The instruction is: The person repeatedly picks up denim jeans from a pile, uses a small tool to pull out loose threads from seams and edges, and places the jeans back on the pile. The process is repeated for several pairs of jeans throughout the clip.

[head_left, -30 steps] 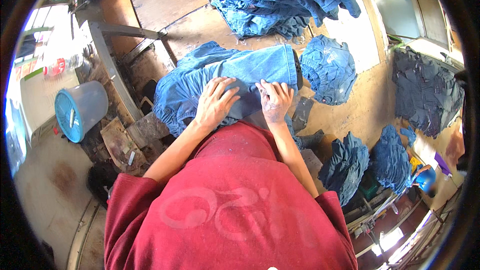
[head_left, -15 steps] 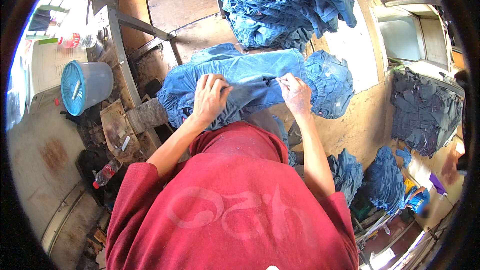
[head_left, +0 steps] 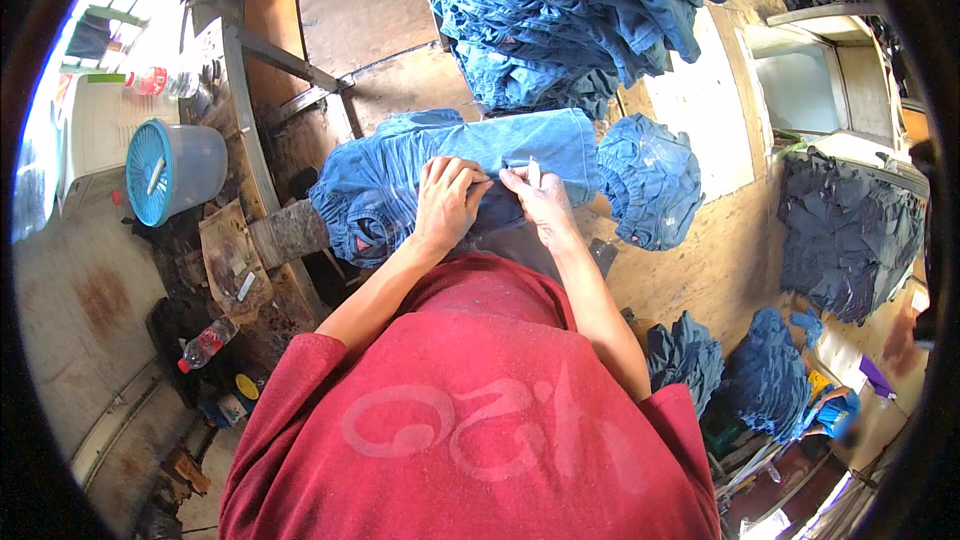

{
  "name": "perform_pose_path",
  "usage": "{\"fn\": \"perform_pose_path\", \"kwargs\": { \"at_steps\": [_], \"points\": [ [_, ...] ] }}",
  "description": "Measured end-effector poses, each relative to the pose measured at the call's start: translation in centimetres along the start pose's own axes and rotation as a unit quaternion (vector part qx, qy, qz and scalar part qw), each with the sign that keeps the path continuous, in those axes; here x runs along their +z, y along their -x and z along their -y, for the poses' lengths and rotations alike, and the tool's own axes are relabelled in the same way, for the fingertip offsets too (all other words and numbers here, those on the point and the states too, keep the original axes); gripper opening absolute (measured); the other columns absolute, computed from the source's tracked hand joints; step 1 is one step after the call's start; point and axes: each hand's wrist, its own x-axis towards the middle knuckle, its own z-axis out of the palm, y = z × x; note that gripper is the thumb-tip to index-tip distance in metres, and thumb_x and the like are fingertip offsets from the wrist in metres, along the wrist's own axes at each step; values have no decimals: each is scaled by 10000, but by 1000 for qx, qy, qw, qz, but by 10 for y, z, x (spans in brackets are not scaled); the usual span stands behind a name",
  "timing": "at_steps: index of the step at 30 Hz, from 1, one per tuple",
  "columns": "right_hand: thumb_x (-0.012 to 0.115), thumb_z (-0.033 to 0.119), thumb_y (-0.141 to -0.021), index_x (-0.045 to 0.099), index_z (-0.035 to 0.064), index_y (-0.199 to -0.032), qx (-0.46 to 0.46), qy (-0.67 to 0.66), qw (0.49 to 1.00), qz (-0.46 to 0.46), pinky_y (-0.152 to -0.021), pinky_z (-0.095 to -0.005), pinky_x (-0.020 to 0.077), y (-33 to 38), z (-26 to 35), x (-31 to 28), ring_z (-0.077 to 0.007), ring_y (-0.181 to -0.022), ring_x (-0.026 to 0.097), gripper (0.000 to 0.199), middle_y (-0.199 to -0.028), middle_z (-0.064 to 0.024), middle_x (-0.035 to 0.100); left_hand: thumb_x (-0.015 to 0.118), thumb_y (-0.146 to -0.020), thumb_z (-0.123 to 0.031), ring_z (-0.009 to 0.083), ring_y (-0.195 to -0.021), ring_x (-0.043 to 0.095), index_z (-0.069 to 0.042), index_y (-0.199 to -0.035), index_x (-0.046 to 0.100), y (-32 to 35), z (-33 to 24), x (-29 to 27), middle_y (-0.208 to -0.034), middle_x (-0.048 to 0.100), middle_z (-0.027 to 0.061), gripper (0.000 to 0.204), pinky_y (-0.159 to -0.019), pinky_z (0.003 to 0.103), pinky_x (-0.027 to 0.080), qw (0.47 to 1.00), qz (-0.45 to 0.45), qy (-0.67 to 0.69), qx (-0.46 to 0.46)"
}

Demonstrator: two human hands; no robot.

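Observation:
A blue denim garment (head_left: pixel 510 140) lies stretched over a long support in front of me, its gathered waistband bunched toward the left. My left hand (head_left: pixel 450 202) is closed, fingers curled down and pinching the denim near its middle. Close beside it, my right hand (head_left: pixel 545 208) is closed too, with a small pale stick-like piece (head_left: pixel 534 172) between the fingers; its kind is too small to make out. The right fingertips meet the cloth by a dark spot. At the left, a grey wrapped cylinder (head_left: pixel 290 230) leads under the garment.
A tall heap of denim garments (head_left: pixel 560 20) rises beyond. Another denim piece (head_left: pixel 650 180) lies right of the support. Dark garments (head_left: pixel 850 230) hang at the right. A blue-lidded bucket (head_left: pixel 190 170) and a plastic bottle (head_left: pixel 208 344) are at left. A person (head_left: pixel 832 410) sits far right.
My right hand has moved left, close to my left hand, and the pale piece now shows in it. My left hand has shifted slightly right. The garment's right end has drawn slightly left.

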Motion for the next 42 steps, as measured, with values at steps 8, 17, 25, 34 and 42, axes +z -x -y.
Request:
{"fn": "perform_pose_path", "kwargs": {
  "at_steps": [8,17,25,34,42],
  "points": [
    [795,330,-982,743,74,-1060,79,-153,984,51,-459,-226,285,-4,3,-27,-12,-514,390,273,-678,110,479,823,-845,-87,304,-1005,633,-67,-969,689,-4,-6,-7,-1031,711,72,184,-923,418,476,1000,-8,4,-21],
    [743,266,-1019,782,44,-1019,-37,-40,998,17,-645,-246,414,9,4,-22,-50,-717,520,226,-803,28,632,788,-892,-128,284,-847,710,19,-1150,699,-14,-52,-6,-1105,723,149,310,-774,393,562,966,111,101,-210],
    [736,356,-997,762,-12,-933,-192,200,950,-145,-720,-429,539,31,7,-28,-327,-767,739,374,-803,-193,735,770,-902,-115,113,-703,611,64,-1267,676,-29,-35,5,-1017,734,62,417,-672,265,512,758,251,441,-410],
    [671,391,-1042,615,-29,-805,-218,196,951,-97,-635,-463,455,19,-4,-24,-336,-608,563,485,-699,-227,609,700,-1048,-244,55,-520,462,-64,-1017,657,-17,-30,2,-720,560,-60,188,-530,250,397,715,233,461,-472],
    [664,359,-1050,596,-35,-797,-235,132,957,-111,-631,-448,443,18,-12,-30,-302,-598,510,473,-675,-209,577,633,-1095,-274,48,-529,418,-55,-1015,657,-14,-27,-13,-727,547,-48,235,-536,253,388,621,238,547,-508]
  ]
}}
